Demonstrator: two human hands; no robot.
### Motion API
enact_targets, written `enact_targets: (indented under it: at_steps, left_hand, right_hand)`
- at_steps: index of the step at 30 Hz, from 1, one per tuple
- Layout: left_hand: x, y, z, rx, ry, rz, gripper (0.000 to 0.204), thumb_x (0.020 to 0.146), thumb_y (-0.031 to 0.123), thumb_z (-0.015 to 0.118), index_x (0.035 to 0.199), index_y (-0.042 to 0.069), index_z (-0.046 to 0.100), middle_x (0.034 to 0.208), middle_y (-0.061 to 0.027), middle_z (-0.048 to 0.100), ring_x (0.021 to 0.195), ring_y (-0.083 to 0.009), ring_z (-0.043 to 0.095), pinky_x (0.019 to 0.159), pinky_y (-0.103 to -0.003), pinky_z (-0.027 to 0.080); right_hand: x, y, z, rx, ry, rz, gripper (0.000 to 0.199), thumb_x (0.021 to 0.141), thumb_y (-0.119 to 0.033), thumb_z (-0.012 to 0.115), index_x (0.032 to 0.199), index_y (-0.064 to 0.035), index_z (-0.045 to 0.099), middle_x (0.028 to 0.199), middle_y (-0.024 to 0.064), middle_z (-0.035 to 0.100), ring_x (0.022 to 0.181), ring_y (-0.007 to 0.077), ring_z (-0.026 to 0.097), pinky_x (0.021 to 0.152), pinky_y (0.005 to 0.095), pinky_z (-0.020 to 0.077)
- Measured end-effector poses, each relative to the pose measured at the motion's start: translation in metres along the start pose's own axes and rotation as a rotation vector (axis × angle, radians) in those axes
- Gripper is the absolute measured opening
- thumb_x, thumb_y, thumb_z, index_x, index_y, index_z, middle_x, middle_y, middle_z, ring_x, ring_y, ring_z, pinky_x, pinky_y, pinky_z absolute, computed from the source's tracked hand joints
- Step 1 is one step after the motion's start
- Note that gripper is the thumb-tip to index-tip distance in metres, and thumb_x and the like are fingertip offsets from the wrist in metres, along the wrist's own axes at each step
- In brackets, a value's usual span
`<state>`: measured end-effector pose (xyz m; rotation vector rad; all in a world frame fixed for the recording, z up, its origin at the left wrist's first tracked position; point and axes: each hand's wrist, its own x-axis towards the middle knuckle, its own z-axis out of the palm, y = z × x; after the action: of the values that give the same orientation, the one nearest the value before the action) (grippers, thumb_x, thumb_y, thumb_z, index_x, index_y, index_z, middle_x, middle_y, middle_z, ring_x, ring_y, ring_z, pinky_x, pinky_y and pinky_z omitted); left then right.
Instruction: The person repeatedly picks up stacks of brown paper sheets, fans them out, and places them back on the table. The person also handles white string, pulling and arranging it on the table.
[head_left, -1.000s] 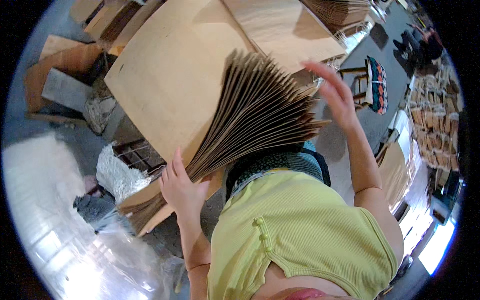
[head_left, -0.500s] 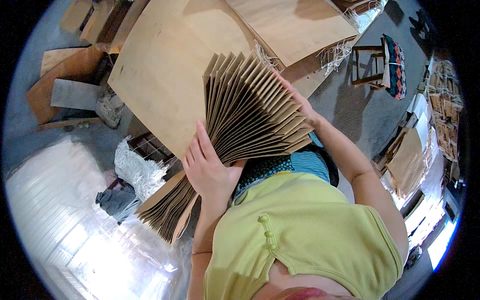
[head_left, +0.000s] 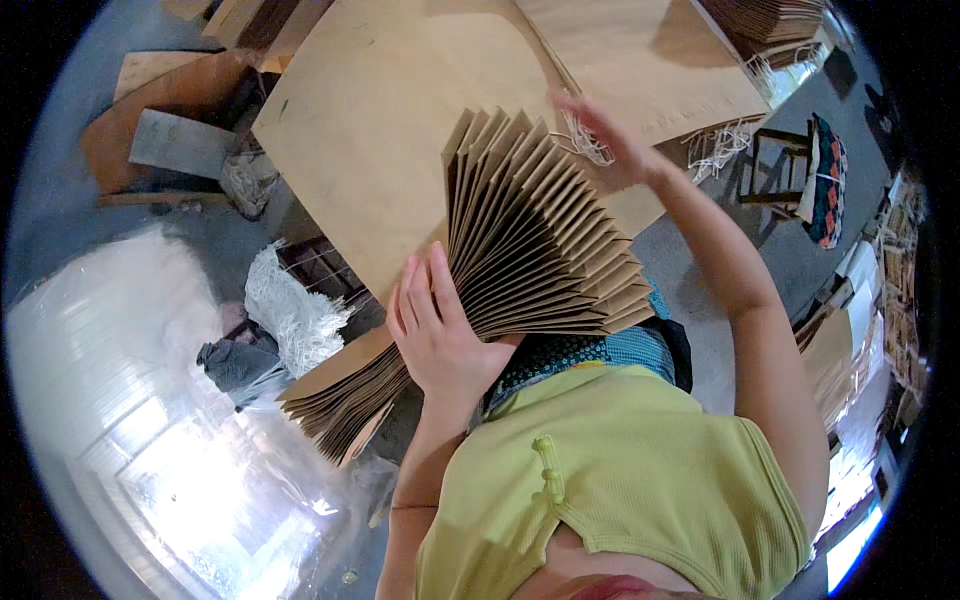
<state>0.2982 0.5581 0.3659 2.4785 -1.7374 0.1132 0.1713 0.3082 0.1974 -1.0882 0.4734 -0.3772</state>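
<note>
A wide brown board table (head_left: 380, 130) filled the cluttered workshop. Her left hand (head_left: 440, 335) lay flat on fanned paper bags (head_left: 540, 240); right hand (head_left: 605, 140) pinched white cord handles (head_left: 585, 140) near the table's edge.

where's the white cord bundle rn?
Head view, upper right of centre: the white cord bundle hangs from the right hand, above the fanned stack of brown paper bags, over the brown table.

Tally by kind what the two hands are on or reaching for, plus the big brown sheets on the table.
Fanned stack of brown paper bags, under the left hand: 1
Bundle of white cords, at the right hand: 1
Large brown sheets: 2
Total: 4
</note>
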Motion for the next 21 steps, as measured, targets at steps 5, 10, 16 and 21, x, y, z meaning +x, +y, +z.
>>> enact_targets:
  at_steps: [5, 10, 16, 21]
  left_hand:
    - [-0.004, 0.001, -0.001, 0.012, -0.027, -0.056, 0.105, 0.063, 0.058, 0.074, 0.141, -0.001, 0.036, 0.129, -0.0169, 0.049, 0.126, -0.0313, 0.044, 0.103, -0.049, 0.033]
    - [-0.001, 0.002, -0.001, -0.01, -0.036, -0.068, 0.106, 0.063, 0.058, 0.074, 0.141, -0.001, 0.034, 0.13, -0.0161, 0.049, 0.126, -0.0308, 0.044, 0.106, -0.05, 0.03]
    - [-0.001, 0.004, -0.002, -0.007, -0.035, -0.069, 0.107, 0.063, 0.059, 0.073, 0.142, -0.001, 0.034, 0.132, -0.0149, 0.048, 0.127, -0.0311, 0.043, 0.108, -0.055, 0.027]
    - [-0.002, 0.002, 0.0, -0.009, -0.022, -0.071, 0.106, 0.063, 0.061, 0.073, 0.141, -0.001, 0.035, 0.131, -0.0146, 0.049, 0.127, -0.0312, 0.043, 0.108, -0.057, 0.027]
  right_hand:
    - [0.015, -0.019, 0.046, -0.056, -0.047, -0.054, 0.062, 0.102, -0.045, 0.029, 0.15, -0.0071, 0.022, 0.156, 0.0064, 0.021, 0.143, 0.0202, 0.019, 0.117, 0.0343, 0.0148]
    - [0.034, -0.031, 0.016, -0.233, -0.042, -0.005, 0.054, 0.1, -0.044, 0.04, 0.142, -0.0103, 0.041, 0.15, 0.0098, 0.035, 0.14, 0.0224, 0.027, 0.116, 0.0409, 0.0184]
    - [0.045, -0.057, 0.011, -0.618, -0.355, -0.275, 0.009, 0.08, -0.011, 0.073, 0.089, -0.0099, 0.069, 0.138, 0.0054, 0.051, 0.125, 0.0219, 0.049, 0.106, 0.0397, 0.037]
    - [0.053, -0.051, 0.02, -0.37, -0.45, -0.182, 0.003, 0.08, -0.008, 0.071, 0.081, -0.0073, 0.068, 0.135, 0.0086, 0.053, 0.124, 0.023, 0.05, 0.104, 0.0394, 0.0408]
